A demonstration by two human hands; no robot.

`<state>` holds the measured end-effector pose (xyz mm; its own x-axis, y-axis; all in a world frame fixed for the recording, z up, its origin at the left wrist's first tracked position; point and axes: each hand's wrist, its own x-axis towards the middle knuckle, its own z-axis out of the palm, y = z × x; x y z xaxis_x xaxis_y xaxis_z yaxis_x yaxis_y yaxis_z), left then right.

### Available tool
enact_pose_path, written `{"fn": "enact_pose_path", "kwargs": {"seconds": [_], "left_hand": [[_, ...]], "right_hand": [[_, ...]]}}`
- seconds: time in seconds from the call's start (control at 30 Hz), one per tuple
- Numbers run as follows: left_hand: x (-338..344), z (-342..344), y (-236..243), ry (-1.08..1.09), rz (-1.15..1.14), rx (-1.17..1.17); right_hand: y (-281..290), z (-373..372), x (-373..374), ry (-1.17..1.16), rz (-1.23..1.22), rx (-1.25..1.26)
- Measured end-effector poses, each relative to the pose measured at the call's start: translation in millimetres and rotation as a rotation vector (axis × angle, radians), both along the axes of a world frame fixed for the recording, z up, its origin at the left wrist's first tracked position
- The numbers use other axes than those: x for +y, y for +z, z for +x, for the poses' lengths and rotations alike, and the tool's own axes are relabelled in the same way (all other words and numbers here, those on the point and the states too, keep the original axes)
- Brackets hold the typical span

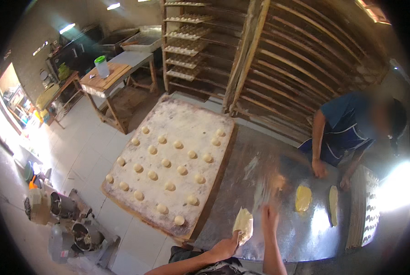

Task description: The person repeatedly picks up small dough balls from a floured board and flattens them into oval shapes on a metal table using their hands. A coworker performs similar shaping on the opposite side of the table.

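Pinched at its lower edge by my left hand (pixel 226 248), a pale flattened piece of dough (pixel 244 225) lies at the near side of the shiny metal table (pixel 278 247). My right hand (pixel 270 218) is just right of that dough, apart from it, above the metal. Its fingers look curled closed; anything inside them is hidden. Further right lie a yellow flat dough piece (pixel 303 198) and a long narrow dough strip (pixel 333 206). Left of my hands, several round dough balls (pixel 166 162) sit spaced out on a floured board (pixel 186 110).
Across the metal table a person (pixel 347 123) in an apron leans over, both hands near the dough strip. Stacked trays (pixel 365 206) stand at the right end. Behind are wooden racks (pixel 253 55) with filled trays. Machines (pixel 76 229) stand on the left floor; a wooden table (pixel 106 80) is beyond.
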<state>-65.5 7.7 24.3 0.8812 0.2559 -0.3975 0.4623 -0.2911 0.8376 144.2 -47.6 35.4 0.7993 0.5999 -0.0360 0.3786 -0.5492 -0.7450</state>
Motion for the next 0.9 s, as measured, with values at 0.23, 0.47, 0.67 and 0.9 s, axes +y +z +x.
{"fn": "enact_pose_path", "kwargs": {"seconds": [0.23, 0.47, 0.67, 0.9], "left_hand": [[-18.0, -11.0, -5.7, -0.459, 0.643, -0.355], [-16.9, 25.1, 51.8, -0.455, 0.672, -0.886], [-16.8, 44.6, -45.6, -0.319, 0.504, -0.801], [-23.8, 59.9, -41.2, -0.283, 0.688, -0.571]], "right_hand": [[5.3, -125.4, -67.5, -0.578, 0.399, 1.608], [-131.0, -149.5, -114.5, -0.002, 0.544, 0.681], [-66.2, -163.7, -110.2, -0.651, 0.314, 0.904], [48.7, -140.7, -123.9, 0.257, 0.441, -0.714]]}}
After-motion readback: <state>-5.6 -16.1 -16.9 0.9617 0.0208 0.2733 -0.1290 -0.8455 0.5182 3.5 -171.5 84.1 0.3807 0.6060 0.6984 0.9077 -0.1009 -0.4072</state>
